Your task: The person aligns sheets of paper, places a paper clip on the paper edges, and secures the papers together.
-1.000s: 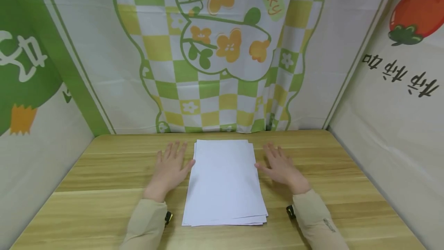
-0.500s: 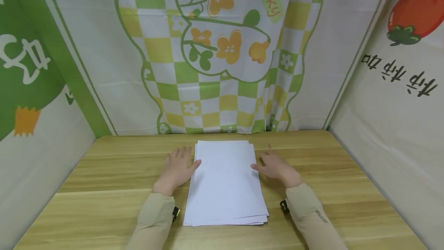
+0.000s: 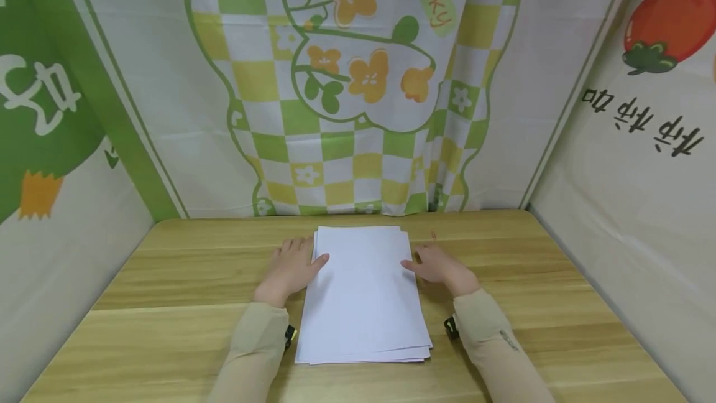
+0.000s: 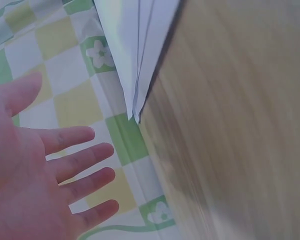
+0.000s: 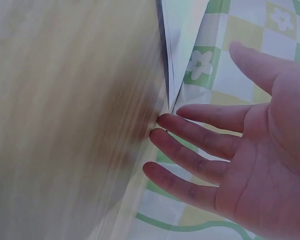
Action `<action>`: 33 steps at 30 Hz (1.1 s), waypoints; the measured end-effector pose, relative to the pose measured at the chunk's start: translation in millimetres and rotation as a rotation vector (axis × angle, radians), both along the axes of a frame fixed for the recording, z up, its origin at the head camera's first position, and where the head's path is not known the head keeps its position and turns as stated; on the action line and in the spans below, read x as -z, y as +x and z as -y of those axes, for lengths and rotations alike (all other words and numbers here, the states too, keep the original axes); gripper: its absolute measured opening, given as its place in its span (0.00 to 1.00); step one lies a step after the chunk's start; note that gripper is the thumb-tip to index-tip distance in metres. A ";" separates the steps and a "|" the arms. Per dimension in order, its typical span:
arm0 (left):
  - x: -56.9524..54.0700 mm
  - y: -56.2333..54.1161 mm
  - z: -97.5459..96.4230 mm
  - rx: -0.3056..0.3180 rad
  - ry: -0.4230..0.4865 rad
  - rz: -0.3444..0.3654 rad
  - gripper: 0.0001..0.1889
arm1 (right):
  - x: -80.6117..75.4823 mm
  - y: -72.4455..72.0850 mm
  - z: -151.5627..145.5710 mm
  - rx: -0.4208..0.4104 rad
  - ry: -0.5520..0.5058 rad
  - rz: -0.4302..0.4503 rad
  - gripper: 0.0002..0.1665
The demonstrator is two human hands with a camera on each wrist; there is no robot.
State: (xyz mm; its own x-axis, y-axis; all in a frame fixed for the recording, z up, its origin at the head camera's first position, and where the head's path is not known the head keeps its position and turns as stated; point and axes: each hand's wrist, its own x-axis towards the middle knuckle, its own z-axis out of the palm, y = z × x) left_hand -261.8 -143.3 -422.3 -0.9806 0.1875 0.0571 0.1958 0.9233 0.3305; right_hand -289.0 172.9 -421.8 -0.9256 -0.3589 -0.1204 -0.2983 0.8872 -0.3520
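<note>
A stack of white paper sheets (image 3: 363,297) lies lengthwise on the wooden table, its near edges slightly uneven. The left hand (image 3: 289,271) is at the stack's left side, thumb reaching over the paper's edge in the head view. On the opposite side is the right hand (image 3: 440,267), its thumb overlapping the right edge. Palm and spread, nearly straight fingers of the left hand (image 4: 35,165) show in the left wrist view, with the sheets (image 4: 135,55) beyond. In the right wrist view, the right hand (image 5: 240,150) has relaxed, slightly bent fingers close by the sheets (image 5: 180,45).
The wooden table (image 3: 168,316) reaches back to a green-and-yellow checked cloth (image 3: 335,160). Printed fabric walls stand left and right, the right one bearing a red persimmon picture (image 3: 668,27). Each sleeve cuff has a dark strap device (image 3: 450,328) beside it.
Both hands have moved inward, the left rightward and the right leftward, bringing their thumbs over the paper's edges. The right fingers have bent somewhat. The stack looks unmoved.
</note>
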 end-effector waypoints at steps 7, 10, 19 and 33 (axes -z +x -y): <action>-0.3 -3.2 -5.7 -0.026 0.001 0.027 0.37 | -4.4 -2.1 3.9 0.007 0.038 0.017 0.29; -0.1 -4.6 -7.7 -0.037 -0.006 0.040 0.37 | -4.9 -2.8 4.9 0.030 0.047 0.018 0.29; 0.7 -9.0 -10.1 -0.059 -0.024 0.049 0.37 | -5.1 -5.5 9.4 0.061 0.057 0.013 0.22; 2.7 -15.4 -16.1 -0.074 -0.060 0.080 0.29 | -5.4 -16.9 18.0 0.154 0.103 0.095 0.27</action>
State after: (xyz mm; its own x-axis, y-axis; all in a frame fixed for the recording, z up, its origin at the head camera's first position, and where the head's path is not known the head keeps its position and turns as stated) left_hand -277.2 -127.2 -425.1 -0.9928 0.1152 -0.0312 0.1016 0.9529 0.2859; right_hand -305.9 155.0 -416.5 -0.9514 -0.1951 -0.2383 -0.1260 0.9526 -0.2769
